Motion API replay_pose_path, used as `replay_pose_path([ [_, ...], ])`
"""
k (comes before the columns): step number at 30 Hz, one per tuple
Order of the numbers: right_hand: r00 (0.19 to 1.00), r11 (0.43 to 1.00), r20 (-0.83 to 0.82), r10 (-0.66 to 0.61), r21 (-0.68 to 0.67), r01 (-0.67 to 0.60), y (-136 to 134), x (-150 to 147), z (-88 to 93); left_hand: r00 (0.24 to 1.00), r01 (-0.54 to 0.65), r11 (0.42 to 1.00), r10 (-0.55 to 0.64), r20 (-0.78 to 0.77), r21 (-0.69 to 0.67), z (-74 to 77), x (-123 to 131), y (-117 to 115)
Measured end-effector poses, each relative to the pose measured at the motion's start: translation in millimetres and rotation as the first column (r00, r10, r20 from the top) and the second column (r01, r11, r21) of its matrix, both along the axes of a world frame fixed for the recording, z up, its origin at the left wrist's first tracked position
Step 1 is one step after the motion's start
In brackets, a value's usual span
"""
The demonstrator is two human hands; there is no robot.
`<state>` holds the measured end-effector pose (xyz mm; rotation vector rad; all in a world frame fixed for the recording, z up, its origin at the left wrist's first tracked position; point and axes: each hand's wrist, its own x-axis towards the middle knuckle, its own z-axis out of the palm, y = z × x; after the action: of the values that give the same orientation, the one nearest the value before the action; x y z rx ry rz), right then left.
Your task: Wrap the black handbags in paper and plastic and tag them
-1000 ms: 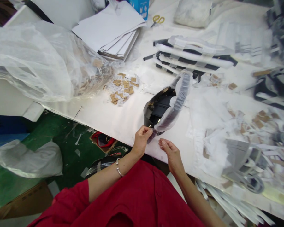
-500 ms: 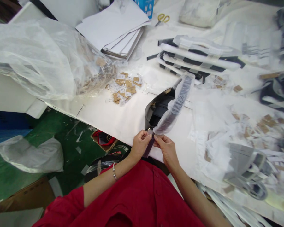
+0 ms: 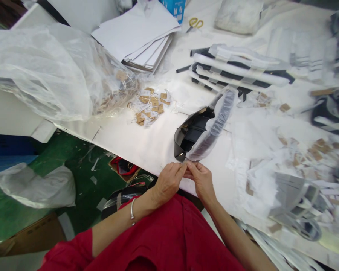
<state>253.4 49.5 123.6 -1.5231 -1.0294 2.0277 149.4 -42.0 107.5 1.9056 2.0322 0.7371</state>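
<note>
A dark handbag [image 3: 179,141] lies on the white table with its top open, the black inside showing. Over it runs a handle wrapped in clear plastic [image 3: 219,122]. At the bag's near end my left hand [image 3: 169,181] is closed, thumb and fingers pinched together. My right hand [image 3: 200,178] pinches from the other side, its fingertips meeting those of the left. What they hold between them is hidden by the fingers. Both hands are close to the table's near edge, just in front of my red shirt.
Brown and white tags [image 3: 151,107] lie left of the bag, beside a large clear plastic bag [image 3: 45,71]. Behind are stacked white sheets [image 3: 138,30], yellow-handled scissors [image 3: 196,23] and a pile of wrapped black straps [image 3: 237,69]. Loose wrapping and paper scraps [image 3: 302,180] cover the right side.
My left hand has turned over and moved right, against the right fingertips. The dark strip that hung between the hands is now hidden. The handbag has shifted slightly right in view.
</note>
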Motion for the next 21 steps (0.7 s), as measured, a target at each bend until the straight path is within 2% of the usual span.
replay_pose_path([
  [2,1.000,1.000,0.007,-0.012,-0.016,0.012,-1,1,-0.8,0.996,0.043,0.998,-0.046,-0.075,-0.037,0.4,2,-4],
  [4,0.999,1.000,0.031,-0.025,-0.015,0.026,-2,1,-2.5,0.995,0.063,0.996,-0.067,-0.073,-0.058,4.0,1,-7],
  [7,0.999,1.000,0.052,-0.016,0.022,0.015,-2,0,-4.4,0.983,0.089,0.995,-0.082,0.164,-0.035,13.0,-6,-8],
  [9,0.997,0.998,0.074,0.018,0.066,-0.023,-1,-1,-4.5,0.918,-0.036,0.998,0.055,0.392,-0.055,16.8,-14,-7],
  [11,0.992,0.991,0.117,0.038,0.124,-0.053,-1,-1,-4.7,0.763,-0.223,0.958,0.285,0.580,-0.179,15.9,-20,-1],
  [12,0.990,0.987,0.138,0.039,0.152,-0.060,-1,-1,-5.1,0.654,-0.258,0.930,0.368,0.661,-0.263,13.6,-21,2],
  [13,0.988,0.983,0.153,0.029,0.175,-0.056,-1,-1,-5.7,0.531,-0.227,0.911,0.412,0.740,-0.344,10.7,-21,7],
  [14,0.987,0.981,0.157,0.017,0.187,-0.047,-1,-2,-6.5,0.400,-0.138,0.903,0.427,0.811,-0.407,7.4,-19,11],
  [16,0.990,0.984,0.142,0.005,0.173,-0.030,-1,-3,-8.2,0.150,0.045,0.894,0.435,0.888,-0.446,1.9,-12,19],
  [17,0.992,0.986,0.128,0.012,0.163,-0.033,0,-4,-9.1,0.065,0.081,0.888,0.448,0.892,-0.452,0.1,-8,21],
  [19,0.992,0.982,0.117,0.042,0.180,-0.063,2,-6,-10.9,-0.011,0.053,0.874,0.484,0.875,-0.482,-1.6,0,24],
  [21,0.988,0.972,0.112,0.103,0.201,-0.124,6,-7,-12.6,-0.015,-0.019,0.853,0.522,0.853,-0.522,-2.6,4,25],
])
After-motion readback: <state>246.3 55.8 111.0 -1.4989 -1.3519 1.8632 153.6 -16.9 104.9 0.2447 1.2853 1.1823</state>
